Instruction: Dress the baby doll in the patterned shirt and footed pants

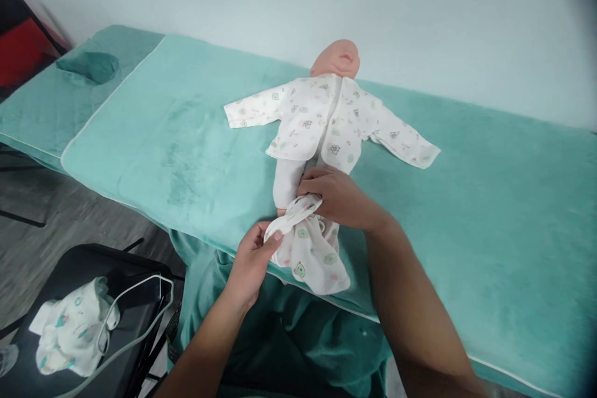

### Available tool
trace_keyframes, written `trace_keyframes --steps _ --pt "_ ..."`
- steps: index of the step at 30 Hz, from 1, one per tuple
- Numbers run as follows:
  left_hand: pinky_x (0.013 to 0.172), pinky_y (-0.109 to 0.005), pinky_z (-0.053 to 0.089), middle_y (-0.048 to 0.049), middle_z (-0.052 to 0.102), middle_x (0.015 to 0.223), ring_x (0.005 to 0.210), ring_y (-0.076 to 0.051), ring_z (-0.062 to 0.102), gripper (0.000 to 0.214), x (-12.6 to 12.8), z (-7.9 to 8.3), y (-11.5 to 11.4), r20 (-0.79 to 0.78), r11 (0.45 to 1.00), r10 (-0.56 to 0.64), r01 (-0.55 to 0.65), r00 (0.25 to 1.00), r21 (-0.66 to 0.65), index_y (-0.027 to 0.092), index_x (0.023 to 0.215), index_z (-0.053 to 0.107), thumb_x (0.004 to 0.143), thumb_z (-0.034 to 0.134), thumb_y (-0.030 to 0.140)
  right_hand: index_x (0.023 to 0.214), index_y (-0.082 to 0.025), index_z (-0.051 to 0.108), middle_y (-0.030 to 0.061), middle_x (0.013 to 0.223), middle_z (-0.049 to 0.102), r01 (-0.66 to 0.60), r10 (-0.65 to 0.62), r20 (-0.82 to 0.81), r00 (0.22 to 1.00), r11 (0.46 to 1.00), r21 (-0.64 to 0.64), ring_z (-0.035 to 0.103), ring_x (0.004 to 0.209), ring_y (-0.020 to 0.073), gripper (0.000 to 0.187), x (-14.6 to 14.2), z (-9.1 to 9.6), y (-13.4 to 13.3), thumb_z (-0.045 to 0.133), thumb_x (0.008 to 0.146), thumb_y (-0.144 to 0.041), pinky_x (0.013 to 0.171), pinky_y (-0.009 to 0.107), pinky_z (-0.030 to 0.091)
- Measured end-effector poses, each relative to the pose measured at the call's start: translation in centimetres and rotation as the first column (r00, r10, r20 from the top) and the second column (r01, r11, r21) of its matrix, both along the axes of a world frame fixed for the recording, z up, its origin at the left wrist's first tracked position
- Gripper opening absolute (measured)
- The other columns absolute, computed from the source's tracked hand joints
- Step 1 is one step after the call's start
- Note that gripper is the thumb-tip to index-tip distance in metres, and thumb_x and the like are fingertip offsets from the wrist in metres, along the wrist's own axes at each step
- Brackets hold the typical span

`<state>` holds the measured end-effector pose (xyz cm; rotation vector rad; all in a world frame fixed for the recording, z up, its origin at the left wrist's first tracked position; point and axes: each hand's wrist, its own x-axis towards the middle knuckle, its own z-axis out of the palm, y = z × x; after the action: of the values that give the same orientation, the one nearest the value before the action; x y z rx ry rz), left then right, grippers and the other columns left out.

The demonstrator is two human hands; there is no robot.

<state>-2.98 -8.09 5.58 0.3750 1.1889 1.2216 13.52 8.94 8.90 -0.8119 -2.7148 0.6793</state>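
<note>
A baby doll [336,57] lies on its back on a green-covered massage table [153,130], its head towards the wall. It wears a white printed jacket [303,113] with the sleeves spread out. Printed white baby pants [319,261] are bunched at the doll's feet, partly over the table's near edge. My left hand [252,258] pinches the left side of the waistband, thumb on top. At the other side of the waistband, my right hand [338,196] grips the cloth close to the doll's legs. The right fingertips are partly hidden, and the feet are covered by the pants.
At the lower left, a black chair [135,289] holds a crumpled white printed cloth [77,326] and a white cable [140,339]. The table's face hole [88,67] is at the far left. A pale wall [420,18] borders the table's far side.
</note>
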Motion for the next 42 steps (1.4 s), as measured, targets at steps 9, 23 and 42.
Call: trace_keyframes --steps 9,23,42 --pt "0.068 -0.022 0.040 0.0020 0.059 0.084 0.074 -0.011 0.050 0.038 -0.5 -1.1 0.7 -0.002 0.996 -0.039 0.039 0.999 0.081 0.018 0.094 0.064 0.084 0.078 0.052 0.077 -0.020 0.064 0.0050 0.084 0.068 -0.013 0.011 -0.048 0.999 0.999 -0.050 0.060 0.081 0.0195 0.012 0.3 0.1 0.1 0.063 0.089 -0.020 0.079 0.033 0.039" --pt "0.076 -0.026 0.045 0.0000 0.060 0.091 0.083 -0.015 0.054 0.039 -1.8 -1.4 3.1 -0.549 0.955 -0.035 0.190 0.835 0.227 0.020 0.103 0.059 0.100 0.053 0.058 0.087 -0.020 0.068 0.0063 0.095 0.069 -0.105 0.094 -0.082 0.992 0.985 -0.140 0.061 0.090 0.0211 0.004 1.2 0.7 0.5 0.065 0.087 -0.018 0.083 0.033 0.043" --pt "0.073 -0.031 0.049 -0.0026 0.068 0.091 0.082 -0.018 0.064 0.035 -2.2 -2.6 7.3 -0.775 0.915 0.195 0.174 0.601 0.365 0.022 0.105 0.053 0.103 0.045 0.056 0.087 -0.021 0.071 0.0057 0.096 0.069 0.033 -0.029 0.027 0.999 0.987 -0.160 0.063 0.095 0.0263 0.025 0.4 0.9 0.2 0.073 0.087 -0.046 0.083 0.037 0.044"
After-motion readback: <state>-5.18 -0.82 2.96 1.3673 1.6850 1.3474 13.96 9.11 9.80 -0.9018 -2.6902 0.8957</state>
